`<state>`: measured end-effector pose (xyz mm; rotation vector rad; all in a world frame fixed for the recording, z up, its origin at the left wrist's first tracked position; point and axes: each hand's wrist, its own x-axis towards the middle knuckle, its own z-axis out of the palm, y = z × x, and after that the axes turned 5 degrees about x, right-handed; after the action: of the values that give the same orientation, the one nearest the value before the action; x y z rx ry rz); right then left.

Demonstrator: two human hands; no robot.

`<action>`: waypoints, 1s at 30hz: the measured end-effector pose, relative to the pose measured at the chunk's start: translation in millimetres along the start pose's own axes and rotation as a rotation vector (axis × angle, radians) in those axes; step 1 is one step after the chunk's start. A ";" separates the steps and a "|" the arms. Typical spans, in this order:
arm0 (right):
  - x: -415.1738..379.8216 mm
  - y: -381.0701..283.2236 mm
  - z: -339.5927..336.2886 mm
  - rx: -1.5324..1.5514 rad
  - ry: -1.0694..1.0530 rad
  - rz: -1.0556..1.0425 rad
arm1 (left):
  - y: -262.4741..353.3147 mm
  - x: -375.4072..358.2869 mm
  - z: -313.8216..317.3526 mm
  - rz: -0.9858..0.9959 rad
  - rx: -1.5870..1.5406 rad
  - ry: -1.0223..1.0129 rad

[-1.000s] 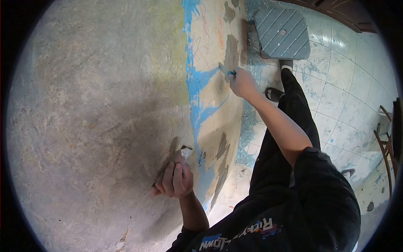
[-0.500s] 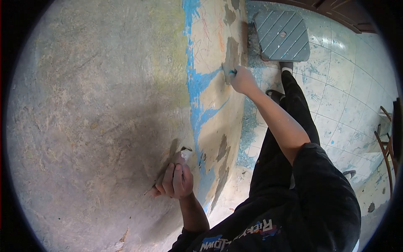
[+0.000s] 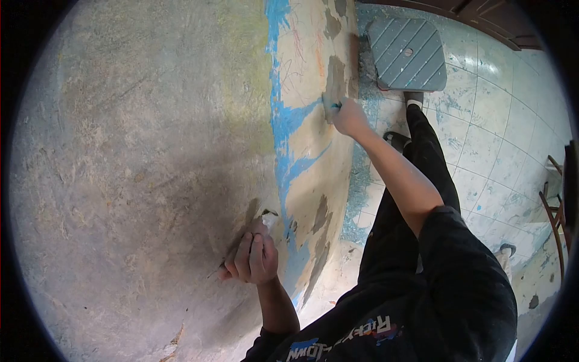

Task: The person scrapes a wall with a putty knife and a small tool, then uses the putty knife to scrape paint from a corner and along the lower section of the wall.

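Observation:
A worn wall (image 3: 151, 151) fills the left of the head view, with a ragged strip of blue paint (image 3: 283, 120) and a cream, flaking lower band. My right hand (image 3: 351, 118) is closed around a scraper (image 3: 329, 108) with a bit of teal at its grip; its wide grey blade lies against the lower band, beside a bare grey patch. My left hand (image 3: 252, 258) is closed near the wall, fingers curled. Just past its fingertips is a whitish, torn-looking piece (image 3: 266, 223) beside a small dark hole. What the left fingers hold is mostly hidden.
A grey paint-spattered step stool (image 3: 407, 54) stands on the tiled floor (image 3: 482, 139) close to my foot. Paint flecks and debris run along the wall's base. Brown wooden furniture (image 3: 482, 15) is at the top, and wooden legs (image 3: 552, 211) show at the right edge.
The view has shifted very slightly. My right hand and the scraper appear a little lower in the picture, along with the wall and stool; both hands keep their grip.

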<state>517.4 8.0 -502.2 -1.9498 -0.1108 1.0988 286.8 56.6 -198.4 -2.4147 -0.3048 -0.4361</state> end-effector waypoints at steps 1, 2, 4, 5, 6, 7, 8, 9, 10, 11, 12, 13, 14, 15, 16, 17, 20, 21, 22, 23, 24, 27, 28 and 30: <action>-2.3 -1.2 -0.4 0.008 0.007 -0.023 | -0.2 -2.1 0.1 -0.007 -0.005 0.000; -6.5 -0.4 -0.7 0.014 0.013 -0.041 | 0.1 -4.9 -1.4 -0.013 -0.013 -0.005; -7.0 10.1 2.4 0.013 0.010 -0.046 | 2.3 -3.1 -0.1 -0.012 0.017 0.006; 1.2 17.5 5.3 0.009 0.003 -0.040 | 3.2 -0.5 1.7 -0.012 0.033 0.021; 4.0 10.8 -0.8 0.006 0.000 -0.039 | 3.6 0.5 1.4 -0.011 0.024 0.019; 2.2 5.2 -4.7 0.010 0.008 -0.055 | 3.3 0.6 0.8 -0.009 0.016 0.020; -5.0 2.3 -5.6 0.013 0.010 -0.069 | 3.3 0.3 1.1 -0.008 0.011 0.014; -15.1 -1.7 -6.5 0.015 0.002 -0.075 | 2.9 -0.2 1.1 -0.012 0.011 0.016; -14.5 2.9 -2.5 0.010 -0.006 -0.067 | 2.7 -0.5 1.3 -0.016 0.010 0.013; -8.3 8.5 1.4 0.005 -0.009 -0.061 | 2.9 -0.5 1.4 -0.020 0.007 0.017; -3.0 13.3 3.7 0.000 -0.005 -0.060 | 3.7 -0.1 0.4 -0.020 0.008 0.011; -0.9 18.2 5.7 -0.003 0.002 -0.060 | 4.3 1.0 -1.0 -0.020 0.010 0.009; 2.4 22.1 7.9 -0.003 0.011 -0.063 | 4.4 2.6 -0.7 -0.020 0.013 0.011; 2.4 14.3 4.0 -0.001 0.020 -0.065 | 4.0 3.8 1.6 -0.019 0.013 0.018; 0.7 8.9 1.2 0.021 0.027 -0.084 | 4.2 3.1 2.6 -0.019 0.014 0.019; -6.8 7.4 0.3 0.042 0.025 -0.095 | 3.7 0.6 0.3 -0.018 0.016 0.008; -6.8 13.9 0.4 0.059 0.004 -0.043 | 2.5 -2.1 2.6 -0.016 0.028 0.025; -3.3 12.6 -1.7 0.061 0.000 -0.018 | 2.9 -1.3 1.4 -0.016 0.015 0.018; -3.4 11.3 -1.9 0.080 0.026 -0.041 | 2.9 0.0 -0.3 -0.015 0.004 0.015; -5.4 10.4 -0.2 0.100 0.052 -0.066 | 2.7 1.8 1.3 -0.014 -0.006 0.013; -11.0 9.1 2.2 0.119 0.074 -0.087 | 2.7 1.9 4.4 -0.019 -0.005 0.020; -64.0 -30.1 -23.2 0.179 -0.001 -0.134 | 2.0 -3.0 0.0 -0.023 0.002 0.001; -77.0 -40.5 -31.0 0.182 -0.026 -0.124 | 2.9 -1.0 1.7 -0.020 0.008 0.005; -98.8 -53.6 -39.5 0.190 -0.081 -0.102 | 2.9 0.3 1.9 -0.016 0.012 0.002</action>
<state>503.2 -29.1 -389.9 -1.7128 -0.1430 1.0810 288.5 55.7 -201.4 -2.4013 -0.3249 -0.4424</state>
